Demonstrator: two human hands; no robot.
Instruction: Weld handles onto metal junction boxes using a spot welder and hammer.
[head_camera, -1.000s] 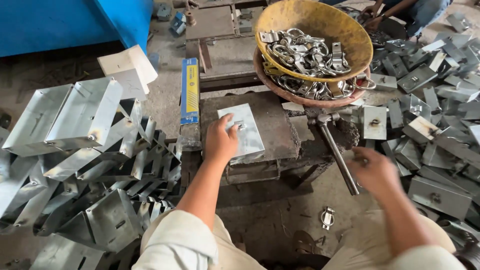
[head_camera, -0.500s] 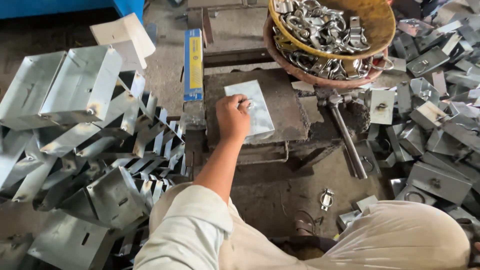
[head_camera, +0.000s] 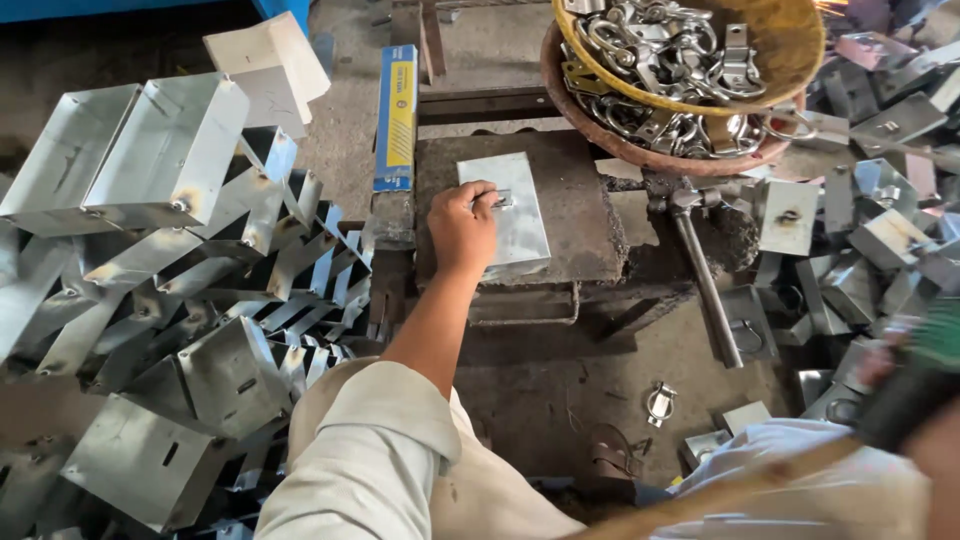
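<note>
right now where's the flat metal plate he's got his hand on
In the head view the flat metal plate lies centre frame on the dark work block, under the left hand, below the yellow bowl of metal clasps.

Left hand (head_camera: 462, 228) presses metal box (head_camera: 510, 212), perhaps pinching its clasp (head_camera: 497, 200)

Lying underfoot: a dusty grey concrete floor (head_camera: 345, 160), stained and gritty. Standing at the top left edge: a blue painted wall or panel (head_camera: 120, 8). Sitting in the middle: a dark, worn metal counter (head_camera: 580, 215), low to the floor. Piling up on the left: folded sheet-metal boxes (head_camera: 170, 260), catching flat daylight. Crowding the right side: more small metal pieces (head_camera: 870, 230). Resting beside the counter: a long blue and yellow carton (head_camera: 397, 115).
</note>
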